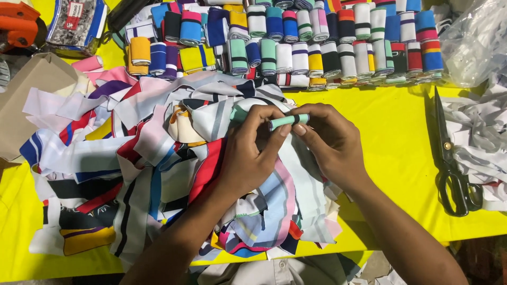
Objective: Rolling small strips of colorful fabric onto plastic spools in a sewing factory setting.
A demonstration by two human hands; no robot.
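Step in hand: we judge that we are rolling a mint-green ribbed strip (288, 121) into a tight little roll, above the pile of loose strips (158, 158).
Where the strip is: held in the air between both hands, just above the pile's upper edge, lying roughly level, with a dark stripe near its right end.
Left hand (248, 153): our grip is pinched shut on the roll's left part, thumb and fingertips pressing it from both sides.
Right hand (330, 140): our grip is clenched around the right end, fingers curled over it and the thumb beneath; the roll's far tip is hidden in the palm.
Doing it well: we keep the edges of the band lined up as it winds, hold even tension between the two grips, and never let both pinches loosen at once, or the roll will likely spring open.
Finished rolls (317, 42): packed upright in rows at the far side of the yellow counter (391, 132).
Scissors (451, 158): lying flat on the counter to our right, well apart from both hands, blades shut.
Clear bag (475, 39): at the far right corner, beside the rolls.
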